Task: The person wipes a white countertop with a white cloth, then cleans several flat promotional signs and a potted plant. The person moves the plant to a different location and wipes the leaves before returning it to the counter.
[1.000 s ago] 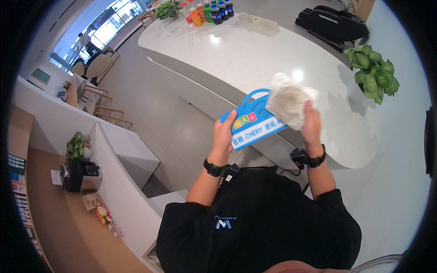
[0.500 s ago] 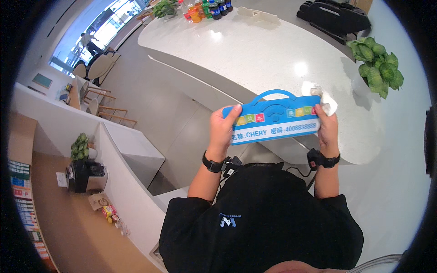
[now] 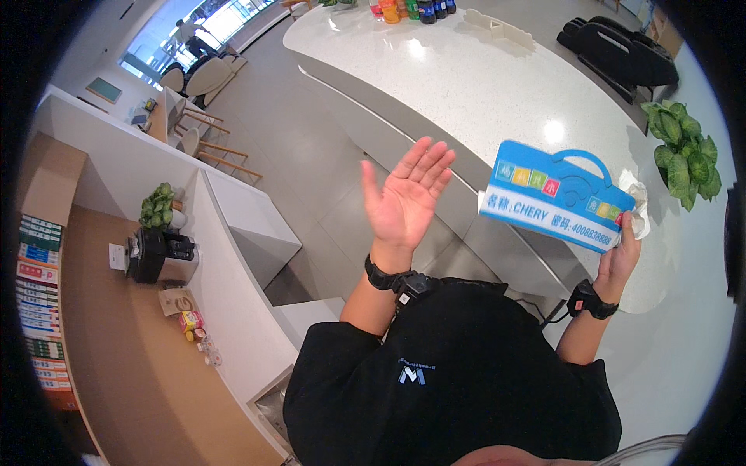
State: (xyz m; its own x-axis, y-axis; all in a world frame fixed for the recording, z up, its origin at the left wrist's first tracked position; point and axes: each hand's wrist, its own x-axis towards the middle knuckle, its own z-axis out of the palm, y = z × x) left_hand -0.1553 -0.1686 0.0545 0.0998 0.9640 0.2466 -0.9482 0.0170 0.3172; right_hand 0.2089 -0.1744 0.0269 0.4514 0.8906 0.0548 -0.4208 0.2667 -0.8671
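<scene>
Left hand (image 3: 408, 198): has let go of the sign since half a second ago; now wide, palm up to view, fingers loosely spread, holding nothing
Right hand (image 3: 619, 252): closed on the right end of the blue sign (image 3: 544, 206), with a crumpled white cloth (image 3: 639, 198) at that end
Blue sign: swung rightward and tilted, its right end lower; it appears before the near side of the counter (image 3: 435, 85), contact unclear
Meaning: the right hand alone seems to bear the sign, leaving the left free
Edges: the counter's curved rim passes behind the sign; the leafy plant (image 3: 684, 155) stands near the cloth
Room: grey floor (image 3: 311, 147) lies left of the left hand; bottles (image 3: 416, 9) sit well apart at the far end
</scene>
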